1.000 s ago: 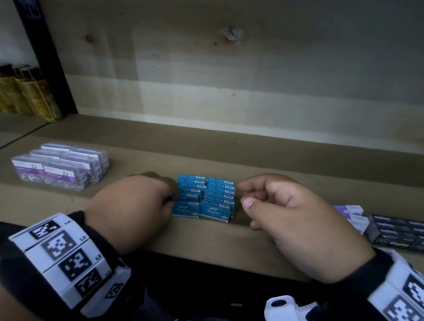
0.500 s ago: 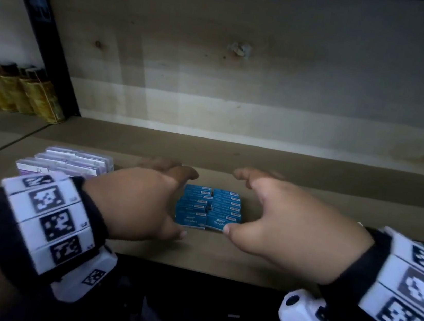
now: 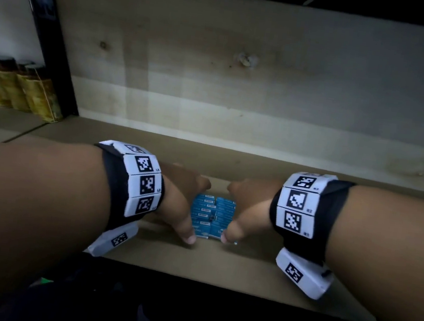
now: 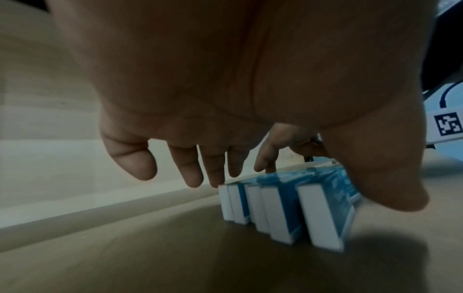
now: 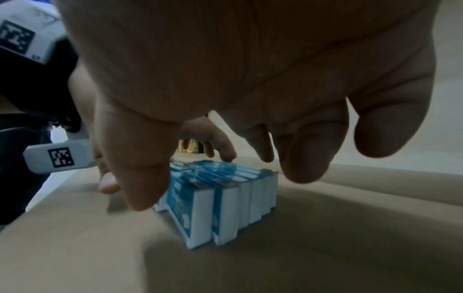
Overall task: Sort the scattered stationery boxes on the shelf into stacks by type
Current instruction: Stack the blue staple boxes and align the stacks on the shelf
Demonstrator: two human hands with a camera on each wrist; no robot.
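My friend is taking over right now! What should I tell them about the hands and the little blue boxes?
Left hand: open, cupped at the left side of the blue staple boxes, fingertips at the far end of the row.
Right hand: open, cupped at their right side.
Boxes: standing on edge in two packed rows near the front of the shelf.
Done: blue boxes are gathered together.
Left: square them up; other box types are out of view now, so check them.

The blue boxes (image 3: 211, 215) carry print too blurred to read.
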